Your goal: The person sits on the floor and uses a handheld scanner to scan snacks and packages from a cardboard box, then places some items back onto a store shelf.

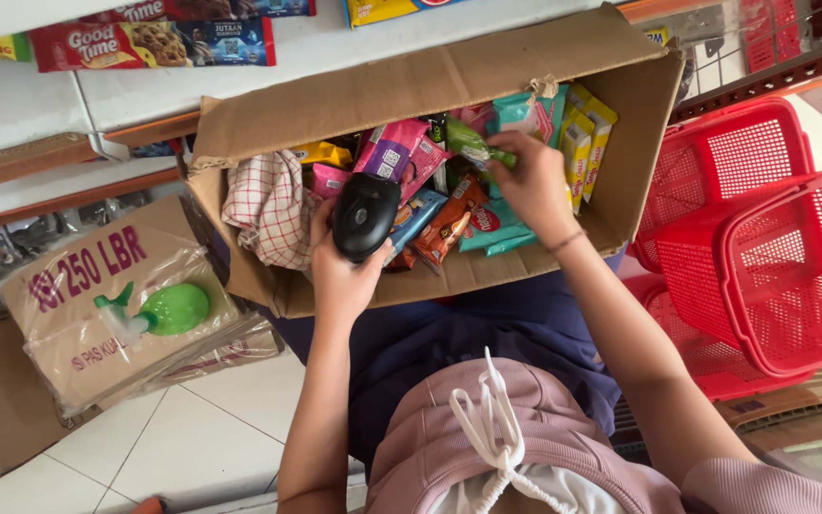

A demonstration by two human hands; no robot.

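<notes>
An open cardboard box rests on my lap, filled with several colourful snack packets. My left hand grips a black handheld scanner at the box's front edge, pointing into it. My right hand reaches into the box and holds a green packet above the other packets. Yellow packets stand at the box's right side. A red-and-white checked cloth lies in the box's left corner.
Stacked red plastic baskets stand to the right. On the left, a brown paper package carries a green spray bottle in plastic. White shelves with biscuit packs are behind the box. White tiled floor lies below.
</notes>
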